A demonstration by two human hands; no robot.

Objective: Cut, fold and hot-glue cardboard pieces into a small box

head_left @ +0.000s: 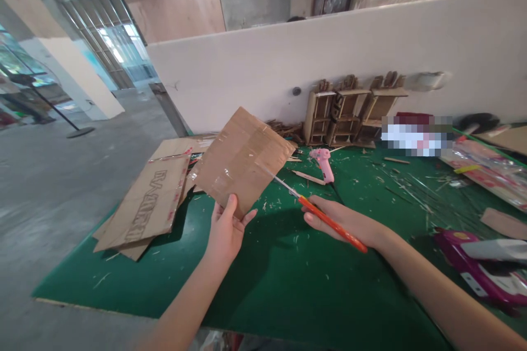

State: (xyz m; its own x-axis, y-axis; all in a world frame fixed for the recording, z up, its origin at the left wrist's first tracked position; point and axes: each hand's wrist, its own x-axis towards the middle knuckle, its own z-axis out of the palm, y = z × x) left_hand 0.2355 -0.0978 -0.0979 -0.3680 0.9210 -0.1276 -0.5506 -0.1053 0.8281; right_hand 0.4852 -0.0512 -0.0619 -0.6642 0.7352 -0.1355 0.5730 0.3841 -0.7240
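Observation:
My left hand grips the lower corner of a brown cardboard piece, thumb on its front face. The piece is tilted up above the table, with strips of clear tape shining on it. My right hand is closed around orange-handled scissors, seen nearly edge-on. Their metal blades point up and left, and the tip overlaps the right part of the cardboard; whether it touches cannot be made out. Behind my right hand, a pink hot glue gun stands on the green table.
Cardboard sheets lie stacked at the left table edge. Small cardboard shelf models stand against the white partition. Thin sticks and scraps litter the right side, near a magenta-and-white device and a plastic-wrapped pack.

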